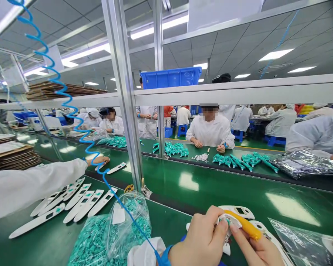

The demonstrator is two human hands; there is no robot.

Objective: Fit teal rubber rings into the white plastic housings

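Both hands meet at the lower right around a white plastic housing [234, 220] with a small teal piece [224, 219] at its end. My left hand [201, 236], with a blue strap at the wrist, pinches the housing between thumb and fingers near the teal piece. From the other side my right hand [262, 249] grips it, thumb close to the left thumb. A yellow cover [245, 224], seemingly a finger cot, is on its index finger. Similar white housings lie behind and under the hands, such as one flat shell [242, 211]. The hands hide part of the held piece.
Bags of teal rings [93, 240] lie left of my hands, crossed by a coiled blue cord [127, 212]. Several white shells [83, 207] lie beyond, under a co-worker's sleeve [36, 184]. A clear bag [305, 242] is at right. A metal post [124, 92] rises beside the green belt [211, 184].
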